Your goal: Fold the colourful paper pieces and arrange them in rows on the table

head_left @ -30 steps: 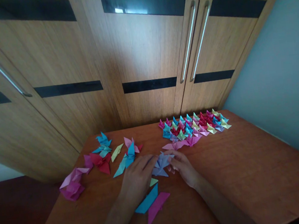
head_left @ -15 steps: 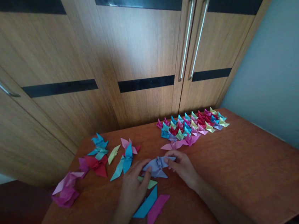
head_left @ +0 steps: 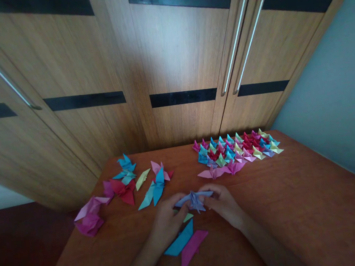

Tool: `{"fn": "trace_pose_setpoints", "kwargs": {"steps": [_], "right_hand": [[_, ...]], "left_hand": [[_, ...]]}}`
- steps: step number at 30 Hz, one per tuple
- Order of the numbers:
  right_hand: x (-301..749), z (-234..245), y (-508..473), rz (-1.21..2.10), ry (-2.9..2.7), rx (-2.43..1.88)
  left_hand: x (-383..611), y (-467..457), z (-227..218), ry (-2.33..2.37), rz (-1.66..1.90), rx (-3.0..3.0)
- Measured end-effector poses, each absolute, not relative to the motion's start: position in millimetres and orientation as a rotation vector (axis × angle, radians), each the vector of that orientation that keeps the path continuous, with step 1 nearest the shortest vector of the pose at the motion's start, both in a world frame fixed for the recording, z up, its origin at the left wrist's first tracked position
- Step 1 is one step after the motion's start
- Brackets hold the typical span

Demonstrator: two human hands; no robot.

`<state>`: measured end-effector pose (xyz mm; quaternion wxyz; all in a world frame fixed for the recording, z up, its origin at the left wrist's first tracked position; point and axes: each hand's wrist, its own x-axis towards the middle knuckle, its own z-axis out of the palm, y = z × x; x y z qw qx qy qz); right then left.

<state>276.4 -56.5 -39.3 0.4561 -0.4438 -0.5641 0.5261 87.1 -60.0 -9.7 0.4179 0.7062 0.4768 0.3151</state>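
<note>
While the left hand (head_left: 167,220) and right hand (head_left: 224,202) each pinch one end of the lilac paper piece (head_left: 194,200) mid-surface (head_left: 299,205), I'd judge this partway. The packed block of folded pieces (head_left: 238,150) at 1 o'clock looks done. The loose pieces (head_left: 124,185) at 10, and the blue strip (head_left: 179,239) and magenta strip (head_left: 192,247) at 6, look pending.

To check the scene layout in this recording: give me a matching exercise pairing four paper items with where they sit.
1 lavender folded piece
2 blue strip
3 crumpled pink paper
4 rows of small folded pieces

a far side, by the wardrobe
b pinched between left hand and right hand
c left edge of the table
d beside the magenta strip

Pairs: 1-b, 2-d, 3-c, 4-a
</note>
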Motion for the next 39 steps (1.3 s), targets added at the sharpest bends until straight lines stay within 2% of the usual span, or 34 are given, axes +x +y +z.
{"fn": "trace_pose_setpoints", "kwargs": {"steps": [12,25,39], "right_hand": [[278.0,-41.7,-56.7,1.459,-1.448,-1.003],[283.3,-48.7,-57.7,1.83,-0.934,-0.705],[283.6,-47.5,-57.1,1.818,-0.709,-0.509]], "left_hand": [[84.3,-58.5,-15.2,1.222,0.763,1.792],[84.6,-64.0,-22.1,0.694,0.88,0.91],[76.4,-64.0,-22.0,0.576,0.925,0.798]]}}
